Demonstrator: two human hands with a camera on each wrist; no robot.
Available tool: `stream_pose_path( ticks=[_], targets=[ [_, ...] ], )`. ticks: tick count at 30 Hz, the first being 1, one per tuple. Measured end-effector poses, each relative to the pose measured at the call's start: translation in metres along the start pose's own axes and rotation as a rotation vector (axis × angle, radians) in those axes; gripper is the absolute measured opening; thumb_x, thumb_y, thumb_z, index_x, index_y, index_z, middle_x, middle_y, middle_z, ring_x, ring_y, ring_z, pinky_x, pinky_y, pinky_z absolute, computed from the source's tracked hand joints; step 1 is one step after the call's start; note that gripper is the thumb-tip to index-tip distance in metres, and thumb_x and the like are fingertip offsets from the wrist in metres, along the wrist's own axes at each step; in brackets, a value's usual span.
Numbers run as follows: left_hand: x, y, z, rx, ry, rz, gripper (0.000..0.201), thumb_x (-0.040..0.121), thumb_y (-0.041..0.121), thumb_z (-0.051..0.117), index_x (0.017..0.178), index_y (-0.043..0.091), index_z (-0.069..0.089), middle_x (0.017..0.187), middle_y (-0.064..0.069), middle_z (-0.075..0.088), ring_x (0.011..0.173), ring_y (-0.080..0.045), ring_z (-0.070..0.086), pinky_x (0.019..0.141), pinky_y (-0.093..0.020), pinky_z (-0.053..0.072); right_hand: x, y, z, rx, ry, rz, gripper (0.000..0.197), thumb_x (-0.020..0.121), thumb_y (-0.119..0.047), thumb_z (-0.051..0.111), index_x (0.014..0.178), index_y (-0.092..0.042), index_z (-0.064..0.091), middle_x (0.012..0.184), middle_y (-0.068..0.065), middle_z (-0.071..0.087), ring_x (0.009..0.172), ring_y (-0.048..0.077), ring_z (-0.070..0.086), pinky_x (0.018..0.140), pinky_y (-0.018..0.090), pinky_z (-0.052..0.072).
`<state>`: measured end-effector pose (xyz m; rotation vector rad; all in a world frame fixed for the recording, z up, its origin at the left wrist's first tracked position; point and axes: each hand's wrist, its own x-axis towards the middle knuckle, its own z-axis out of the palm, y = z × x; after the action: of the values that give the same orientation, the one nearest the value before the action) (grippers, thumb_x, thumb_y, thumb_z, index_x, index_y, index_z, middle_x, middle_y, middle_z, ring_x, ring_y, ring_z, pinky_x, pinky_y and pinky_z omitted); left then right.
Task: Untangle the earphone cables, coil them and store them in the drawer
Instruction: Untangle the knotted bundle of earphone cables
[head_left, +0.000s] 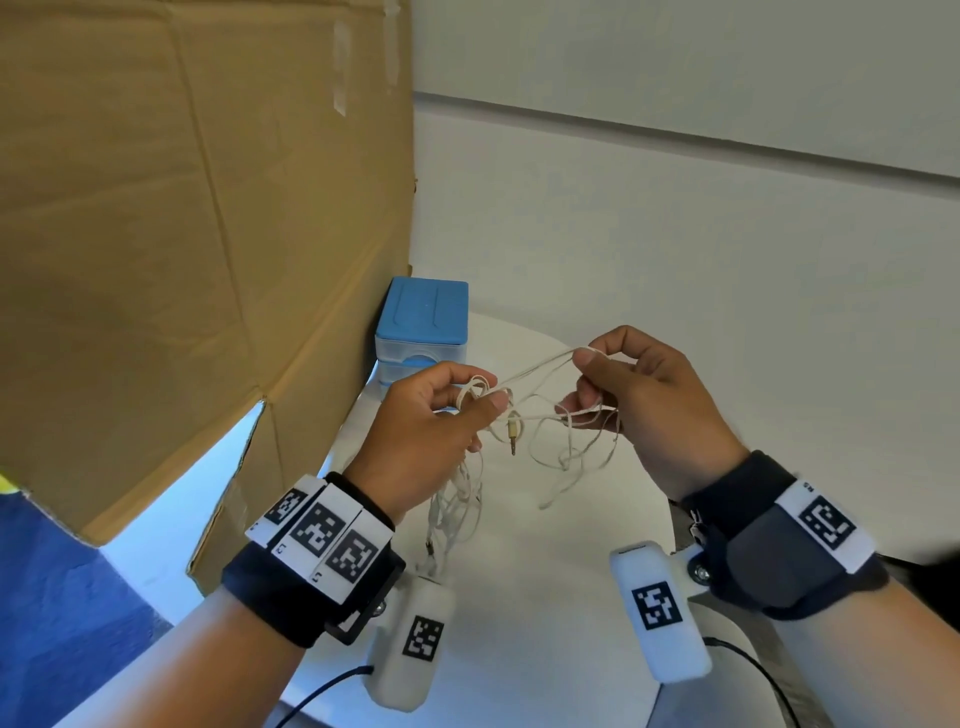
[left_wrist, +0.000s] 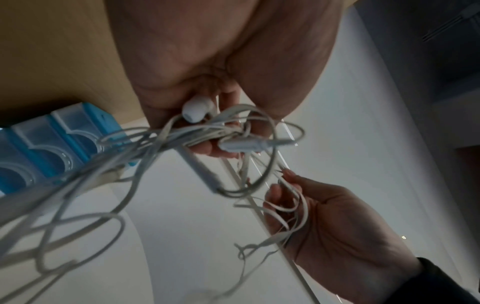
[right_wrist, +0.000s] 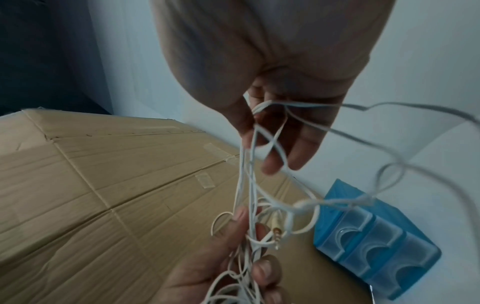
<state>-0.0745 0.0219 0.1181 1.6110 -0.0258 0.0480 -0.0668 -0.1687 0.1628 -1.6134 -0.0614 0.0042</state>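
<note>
A tangle of white earphone cables (head_left: 550, 415) hangs between both hands above the white table (head_left: 545, 545). My left hand (head_left: 441, 410) grips a bunch of them, with an earbud (left_wrist: 197, 110) and an inline remote (left_wrist: 244, 145) against its fingers; more cable (head_left: 457, 509) dangles below it. My right hand (head_left: 623, 379) pinches a loop (right_wrist: 265, 127) of cable and holds it up to the right. A gold jack plug (head_left: 513, 431) hangs between the hands. The small blue drawer unit (head_left: 423, 327) stands behind the left hand, its clear drawers (right_wrist: 374, 244) closed.
A big cardboard box (head_left: 197, 234) fills the left side, close to the drawer unit and my left hand. White walls (head_left: 675, 182) stand behind the table. Black leads (head_left: 322, 686) run from the wrist cameras at the near edge.
</note>
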Motion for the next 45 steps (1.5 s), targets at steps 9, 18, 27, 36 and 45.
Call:
stream_pose_path(
  ticks=[9,18,27,36,45],
  targets=[
    [0.0,0.002,-0.001,-0.059,0.01,-0.016,0.006,0.089,0.022,0.068,0.093,0.018,0.07,0.077,0.0,0.075,0.059,-0.011,0.058,0.062,-0.028,0.048,-0.001,-0.003,-0.007,-0.203,-0.147,-0.14,0.029,0.083,-0.011,0.075,0.109,-0.02,0.067,0.061,0.011,0.041,0.055,0.012,0.046,0.057,0.024,0.05],
    [-0.003,0.003,0.003,-0.032,-0.017,0.023,0.008,0.088,0.021,0.069,0.094,0.016,0.069,0.074,0.001,0.073,0.058,-0.012,0.056,0.062,-0.029,0.045,-0.009,-0.014,-0.005,-0.625,-0.31,-0.183,0.014,0.082,-0.027,0.077,0.095,-0.02,0.076,0.037,-0.019,0.043,0.041,0.004,0.044,0.051,0.007,0.031],
    [-0.003,-0.001,0.004,0.01,-0.041,0.074,0.017,0.081,0.012,0.076,0.094,0.02,0.068,0.075,0.005,0.072,0.062,-0.009,0.061,0.064,-0.025,0.051,-0.005,0.004,-0.012,-0.822,-0.3,-0.111,0.015,0.086,-0.037,0.072,0.1,-0.032,0.073,0.046,-0.009,0.036,0.043,0.006,0.038,0.055,0.019,0.033],
    [-0.002,-0.001,0.002,-0.032,-0.056,0.066,0.03,0.069,0.005,0.083,0.093,0.016,0.068,0.08,0.003,0.074,0.073,-0.01,0.068,0.07,-0.028,0.053,-0.012,0.0,-0.018,-0.263,-0.295,-0.225,0.038,0.086,0.007,0.066,0.112,-0.02,0.069,0.065,0.013,0.049,0.064,0.029,0.05,0.069,0.034,0.049],
    [-0.005,0.001,0.005,-0.094,0.053,0.162,0.029,0.069,-0.006,0.081,0.087,0.012,0.065,0.078,0.002,0.073,0.071,-0.008,0.067,0.066,-0.02,0.053,-0.009,-0.003,-0.011,-0.136,-0.219,0.248,0.023,0.102,-0.01,0.044,0.102,-0.007,0.067,0.059,0.015,0.063,0.041,0.023,0.057,0.044,0.023,0.046]
  ],
)
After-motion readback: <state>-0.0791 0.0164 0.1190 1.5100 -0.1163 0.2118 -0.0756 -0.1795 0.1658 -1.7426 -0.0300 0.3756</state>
